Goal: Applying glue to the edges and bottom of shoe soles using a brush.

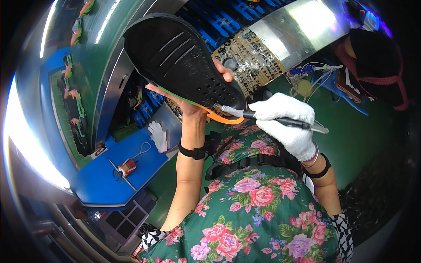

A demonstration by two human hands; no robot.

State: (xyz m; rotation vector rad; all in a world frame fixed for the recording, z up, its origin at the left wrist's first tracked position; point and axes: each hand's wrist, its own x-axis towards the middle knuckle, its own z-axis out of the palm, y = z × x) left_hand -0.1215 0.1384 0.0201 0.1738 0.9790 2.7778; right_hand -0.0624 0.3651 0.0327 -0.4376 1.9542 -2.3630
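Observation:
In my bare left hand (189, 107) a large black foot-shaped shoe sole (175, 61) is held up at a tilt. Grooves cross its wide end, and small holes dot the narrower end. A bright orange and green strip (219, 116) runs along its lower edge. My right hand (287, 120), in a white knitted glove, is closed around a slim black-handled brush-like tool (249, 113). Its pale, whitish tip (231, 110) meets the sole's narrow end, beside the orange strip. The tool's rear end, also pale, sticks out past the glove.
On the left, a blue table (118, 175) bears a white glove (158, 136) and a small red-and-white item (127, 167) on a stick. Beyond the sole runs a metal-edged machine bed (302, 28) with taped cardboard (254, 57). Orange-green strips (75, 97) lie along the left conveyor. Another person (377, 57) is at the upper right.

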